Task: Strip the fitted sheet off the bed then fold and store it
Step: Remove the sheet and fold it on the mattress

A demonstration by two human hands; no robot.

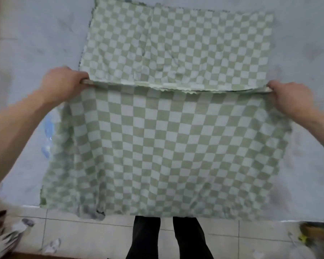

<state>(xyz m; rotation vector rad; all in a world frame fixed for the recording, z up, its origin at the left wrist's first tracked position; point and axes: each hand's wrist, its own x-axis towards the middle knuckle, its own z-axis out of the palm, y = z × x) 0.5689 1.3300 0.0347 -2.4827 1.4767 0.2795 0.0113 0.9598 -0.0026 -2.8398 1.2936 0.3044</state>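
Nearest, the green-checked sheet (168,146) hangs over the bed's (26,53) front edge, its lifted fold pinched at the left corner by the left hand (64,83) and, seemingly, at the right by the right hand (290,98), while the sheet's far half lies flat on the bed.

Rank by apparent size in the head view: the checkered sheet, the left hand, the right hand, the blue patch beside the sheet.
1. checkered sheet, by far the largest.
2. left hand and right hand: look alike, so unranked.
3. blue patch, smallest, though blurred and partly hidden.
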